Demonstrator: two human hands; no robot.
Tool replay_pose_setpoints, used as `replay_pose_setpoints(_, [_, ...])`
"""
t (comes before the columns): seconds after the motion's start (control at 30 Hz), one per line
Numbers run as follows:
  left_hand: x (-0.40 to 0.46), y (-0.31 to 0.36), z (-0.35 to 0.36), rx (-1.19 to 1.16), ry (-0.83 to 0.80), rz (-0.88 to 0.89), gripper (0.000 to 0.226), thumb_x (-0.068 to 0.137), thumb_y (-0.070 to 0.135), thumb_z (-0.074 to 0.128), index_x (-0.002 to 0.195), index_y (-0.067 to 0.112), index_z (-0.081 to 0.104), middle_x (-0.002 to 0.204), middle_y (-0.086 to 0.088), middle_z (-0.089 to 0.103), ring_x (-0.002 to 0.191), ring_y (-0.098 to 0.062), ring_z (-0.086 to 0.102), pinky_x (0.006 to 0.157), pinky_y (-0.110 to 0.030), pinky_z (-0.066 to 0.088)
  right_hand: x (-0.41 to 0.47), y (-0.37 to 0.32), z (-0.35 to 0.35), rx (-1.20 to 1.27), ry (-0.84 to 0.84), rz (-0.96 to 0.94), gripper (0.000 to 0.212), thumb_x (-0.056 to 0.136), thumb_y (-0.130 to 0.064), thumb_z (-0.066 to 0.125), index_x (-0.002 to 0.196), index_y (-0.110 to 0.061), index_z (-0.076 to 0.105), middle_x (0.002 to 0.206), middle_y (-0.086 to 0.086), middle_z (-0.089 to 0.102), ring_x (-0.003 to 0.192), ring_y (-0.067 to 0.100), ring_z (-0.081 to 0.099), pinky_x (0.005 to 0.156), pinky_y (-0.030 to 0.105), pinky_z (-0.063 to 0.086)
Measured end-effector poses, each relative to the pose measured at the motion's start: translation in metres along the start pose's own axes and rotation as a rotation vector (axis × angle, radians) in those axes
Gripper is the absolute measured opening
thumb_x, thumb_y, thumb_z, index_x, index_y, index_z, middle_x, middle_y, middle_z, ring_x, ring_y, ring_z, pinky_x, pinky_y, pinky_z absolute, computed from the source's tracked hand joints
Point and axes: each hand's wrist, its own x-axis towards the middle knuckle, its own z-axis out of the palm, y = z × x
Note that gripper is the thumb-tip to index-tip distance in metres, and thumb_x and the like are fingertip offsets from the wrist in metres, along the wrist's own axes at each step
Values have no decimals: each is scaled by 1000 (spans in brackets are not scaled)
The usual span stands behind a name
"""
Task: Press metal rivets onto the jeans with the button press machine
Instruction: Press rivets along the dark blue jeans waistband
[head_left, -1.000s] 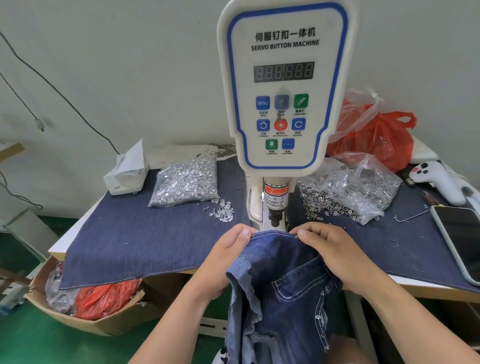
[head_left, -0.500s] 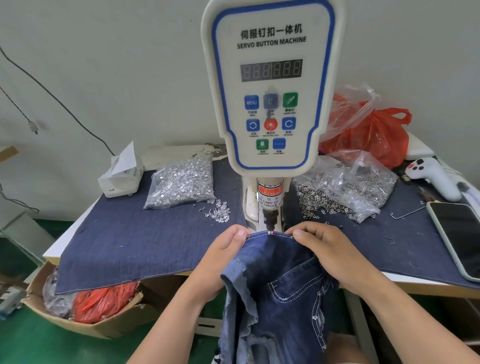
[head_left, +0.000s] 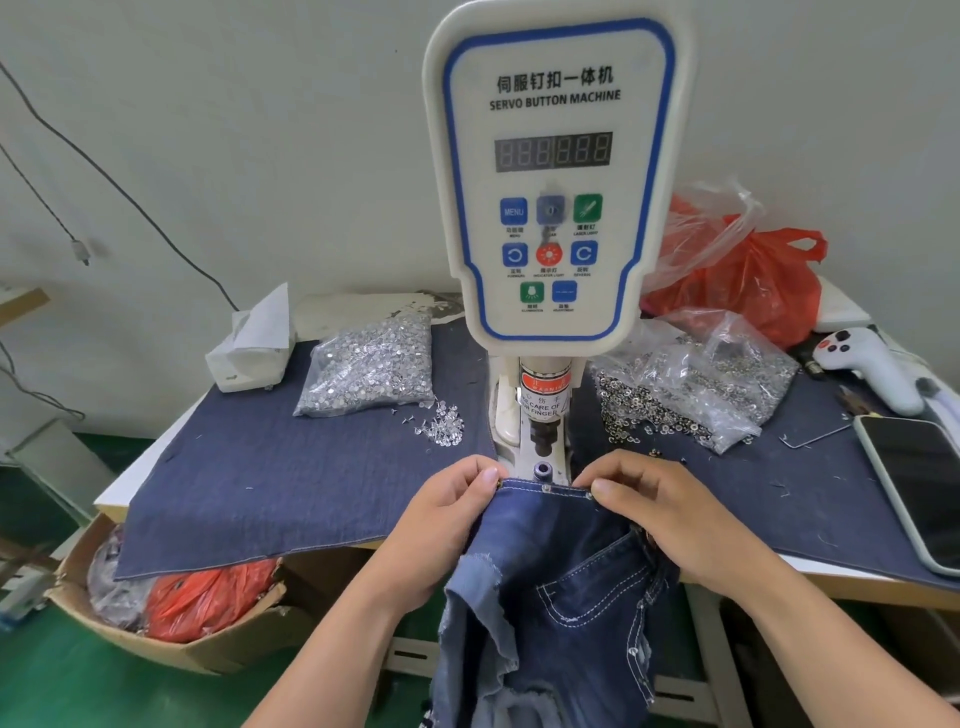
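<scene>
Left hand (head_left: 451, 512) and right hand (head_left: 657, 512) each pinch the jeans (head_left: 545, 561) hem, stretched taut just before the button press machine (head_left: 553, 176) die; the remaining denim hangs over the table edge (head_left: 852, 574).

Over on the right, a dark phone (head_left: 919, 491) lying flat beside a white handheld controller (head_left: 865, 366). Far left, a white tissue box (head_left: 249, 348). Down below, a cardboard box (head_left: 218, 644) stuffed with red plastic.
</scene>
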Motion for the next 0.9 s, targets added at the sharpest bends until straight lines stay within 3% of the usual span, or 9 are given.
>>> replay_pose_setpoints(0.1, [-9,8,6,54,-9,28,26,103,42,56,94,24,73,91,3,71,86,-10,63,81,-28,52,-2,-9,-6,-36,-101,-53,19,100,-21,64,92,-31,78,109,-11,68,106,16,63,97,33,45])
replay_pose_setpoints(0.23, [-21,20,24,171,-63,59,25,102,38,57,95,20,73,93,1,73,89,-11,64,87,-35,52,-6,-27,2,-278,-203,-104,25,88,-62,60,80,-40,70,99,-18,59,103,3,51,82,10,34])
replay_pose_setpoints(0.33, [-28,28,27,254,-89,85,26,106,35,55,100,16,72,95,-4,75,90,-10,64,88,-39,54,-9,-36,8,-390,-234,-164,16,91,-56,64,79,-46,62,88,-25,57,88,1,52,74,12,35])
replay_pose_setpoints(0.43, [-33,33,17,425,-166,81,28,112,32,48,104,14,68,102,-8,71,94,-9,60,97,-47,51,-15,-38,-2,-152,-274,-158,17,95,-49,66,89,-34,70,80,-20,59,73,-2,50,69,12,36])
replay_pose_setpoints(0.57, [-39,29,11,606,-327,39,42,110,42,40,108,8,64,101,7,60,104,-9,54,108,-46,41,-25,-34,-7,112,-350,-96,47,92,-51,68,99,-4,66,92,8,59,89,18,49,84,37,36])
replay_pose_setpoints(0.63, [-42,23,11,534,-359,-18,44,112,46,38,125,12,63,123,8,65,121,-9,57,114,-40,41,-28,-29,-12,227,-350,-29,61,86,-56,74,99,2,62,92,14,55,88,22,46,83,40,33])
replay_pose_setpoints(0.73, [-47,19,7,387,-349,-60,27,110,54,40,113,41,63,113,23,67,106,1,60,96,-23,45,-30,-32,-19,242,-387,65,42,85,-52,74,80,-12,60,80,3,44,76,19,33,69,27,28])
replay_pose_setpoints(0.8, [-49,19,6,279,-304,-36,18,109,51,48,99,40,58,93,26,60,87,4,54,84,-16,43,-28,-35,-20,117,-385,48,37,89,-49,71,69,-23,55,74,-5,44,71,10,38,65,19,32])
replay_pose_setpoints(0.9, [-41,20,2,169,-263,28,27,98,49,71,102,28,54,98,13,63,90,-4,58,85,-25,47,-24,-43,-16,-201,-362,-12,37,89,-50,71,70,-22,55,71,-7,53,68,7,45,64,23,35])
